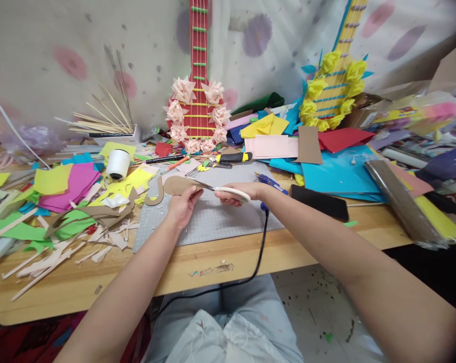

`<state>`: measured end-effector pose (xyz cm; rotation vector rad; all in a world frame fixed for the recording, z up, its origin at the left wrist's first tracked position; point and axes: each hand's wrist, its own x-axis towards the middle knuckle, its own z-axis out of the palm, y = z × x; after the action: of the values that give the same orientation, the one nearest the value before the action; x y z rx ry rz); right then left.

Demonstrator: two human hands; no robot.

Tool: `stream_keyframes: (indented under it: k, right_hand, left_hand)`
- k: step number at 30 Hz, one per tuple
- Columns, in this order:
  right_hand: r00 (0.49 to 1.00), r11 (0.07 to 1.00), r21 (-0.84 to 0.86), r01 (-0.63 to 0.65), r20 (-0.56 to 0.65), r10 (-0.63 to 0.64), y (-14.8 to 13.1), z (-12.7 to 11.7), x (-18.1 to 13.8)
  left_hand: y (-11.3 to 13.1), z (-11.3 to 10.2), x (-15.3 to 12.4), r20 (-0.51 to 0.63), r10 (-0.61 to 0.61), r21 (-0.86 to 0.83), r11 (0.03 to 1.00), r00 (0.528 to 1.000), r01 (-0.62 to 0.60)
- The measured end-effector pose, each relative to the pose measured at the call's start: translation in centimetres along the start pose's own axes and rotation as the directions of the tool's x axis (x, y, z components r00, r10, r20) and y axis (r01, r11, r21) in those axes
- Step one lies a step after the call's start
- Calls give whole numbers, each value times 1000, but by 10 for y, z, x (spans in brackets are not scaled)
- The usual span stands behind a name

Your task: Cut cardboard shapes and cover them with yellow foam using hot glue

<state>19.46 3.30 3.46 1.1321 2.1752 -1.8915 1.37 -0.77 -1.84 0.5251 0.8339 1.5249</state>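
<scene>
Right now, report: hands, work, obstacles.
Left hand holding brown cardboard. Right hand gripping scissors, blades at the cardboard. Blue glue gun close to right hand.

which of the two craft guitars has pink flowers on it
The red guitar, the one on the left of the picture: pale pink flowers edge its body, while the yellow guitar to its right carries yellow flowers.

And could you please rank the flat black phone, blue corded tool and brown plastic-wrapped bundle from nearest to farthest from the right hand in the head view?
1. Blue corded tool: just right of the right hand.
2. Flat black phone: farther right, on the wooden table.
3. Brown plastic-wrapped bundle: far right.
</scene>
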Motion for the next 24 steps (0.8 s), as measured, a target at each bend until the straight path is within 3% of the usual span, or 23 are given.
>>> stream_keyframes:
  k: [7,17,24]
  right_hand:
    - [999,996,82,-34,-8,34,-2,0,0]
    - [996,999,40,-21,-91,25,1,1,2]
    - [997,999,44,-5,-71,8,0,1,2]
  left_hand:
    - [2,0,2,-6,0,-5,1000,1000,0]
    - [3,1,1,-40,-25,-42,999,999,24]
    - [4,2,1,-61,-25,-63,998,998,21]
